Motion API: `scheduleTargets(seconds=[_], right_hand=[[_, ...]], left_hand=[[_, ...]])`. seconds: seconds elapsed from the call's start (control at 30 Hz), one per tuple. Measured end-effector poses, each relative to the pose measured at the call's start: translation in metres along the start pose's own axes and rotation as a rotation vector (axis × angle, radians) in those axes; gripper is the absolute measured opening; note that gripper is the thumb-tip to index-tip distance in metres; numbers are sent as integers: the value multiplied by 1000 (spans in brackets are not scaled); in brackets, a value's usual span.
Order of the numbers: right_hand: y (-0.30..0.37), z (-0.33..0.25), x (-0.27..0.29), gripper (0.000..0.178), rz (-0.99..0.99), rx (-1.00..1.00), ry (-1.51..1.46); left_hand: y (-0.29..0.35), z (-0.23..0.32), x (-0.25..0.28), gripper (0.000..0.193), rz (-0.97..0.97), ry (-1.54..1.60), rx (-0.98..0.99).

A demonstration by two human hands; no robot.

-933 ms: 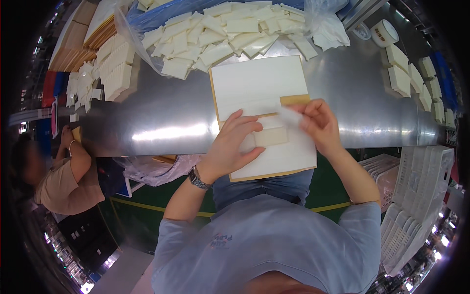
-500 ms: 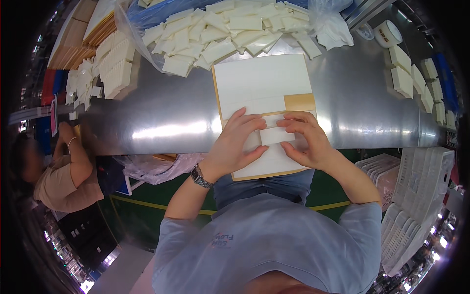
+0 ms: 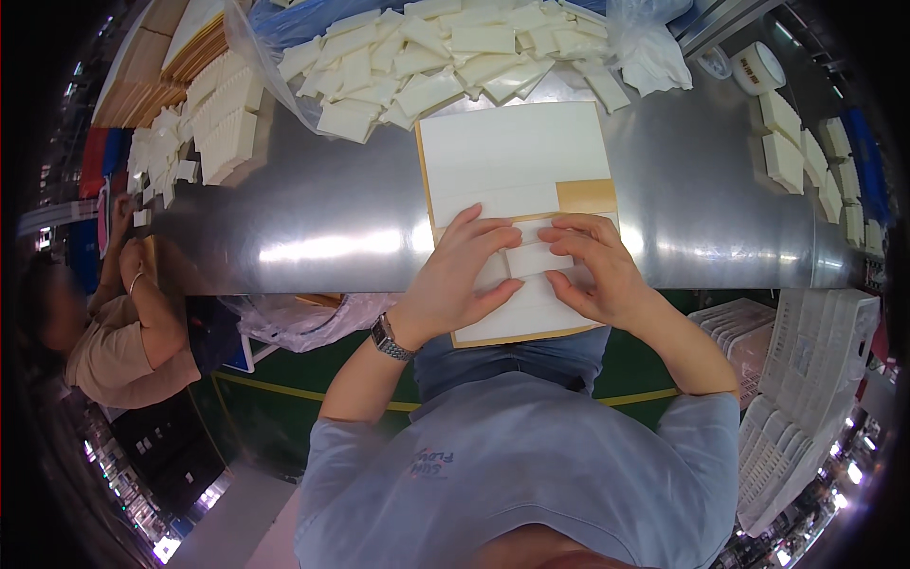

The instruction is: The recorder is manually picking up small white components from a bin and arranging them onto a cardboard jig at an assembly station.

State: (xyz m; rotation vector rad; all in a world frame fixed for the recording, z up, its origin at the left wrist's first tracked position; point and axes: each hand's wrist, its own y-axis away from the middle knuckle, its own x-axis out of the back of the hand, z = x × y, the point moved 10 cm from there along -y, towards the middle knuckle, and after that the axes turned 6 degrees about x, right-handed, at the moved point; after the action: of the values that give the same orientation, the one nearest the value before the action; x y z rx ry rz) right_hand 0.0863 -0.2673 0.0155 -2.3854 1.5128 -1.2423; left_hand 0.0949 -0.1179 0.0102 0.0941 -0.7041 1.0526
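A small white rectangular block (image 3: 538,260) lies on a white sheet with a tan backing (image 3: 512,152), which overhangs the near edge of the metal table. My left hand (image 3: 464,270) curves around the block's left end, fingertips at its far side and thumb at its near side. At the right end my right hand (image 3: 604,272) grips it the same way. A bare tan patch (image 3: 586,196) shows on the right of the sheet, beyond my right fingers. The fingertips partly hide the block's ends.
Many loose cream rectangular pieces (image 3: 427,57) are heaped at the far side on blue and clear plastic. Rows of similar pieces (image 3: 227,142) stand at the left, others (image 3: 783,156) at the right. White plastic baskets (image 3: 810,379) are at the lower right. A co-worker (image 3: 128,341) works at the left.
My hands and the block keep nearly the same place on the sheet; the whole view shifts slightly. At the left, the co-worker's arms have moved a little.
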Motion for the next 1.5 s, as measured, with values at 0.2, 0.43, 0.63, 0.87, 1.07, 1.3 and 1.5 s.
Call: scheduleTargets(seconds=[0.2, 0.43, 0.63, 0.87, 1.07, 1.3, 1.5], right_hand=[[-2, -5, 1, 49, -7, 58, 42], [4, 9, 0, 59, -63, -58, 0], [4, 22, 14, 67, -71, -148, -93], [4, 20, 16, 53, -108, -64, -56], [6, 22, 13, 41, -98, -76, -51], [4, 20, 11, 38, -113, -64, -18], [4, 3, 12, 37, -134, 77, 252]], left_hand=[[0, 0, 2, 58, 23, -8, 7], [-2, 0, 1, 48, 58, -65, 28], [-2, 0, 2, 45, 52, -74, 27], [-3, 4, -1, 43, 30, -119, -18], [-3, 5, -3, 45, 5, -145, -30], [-5, 9, -16, 48, -141, -311, -19], [-6, 7, -21, 55, -239, -345, -12]])
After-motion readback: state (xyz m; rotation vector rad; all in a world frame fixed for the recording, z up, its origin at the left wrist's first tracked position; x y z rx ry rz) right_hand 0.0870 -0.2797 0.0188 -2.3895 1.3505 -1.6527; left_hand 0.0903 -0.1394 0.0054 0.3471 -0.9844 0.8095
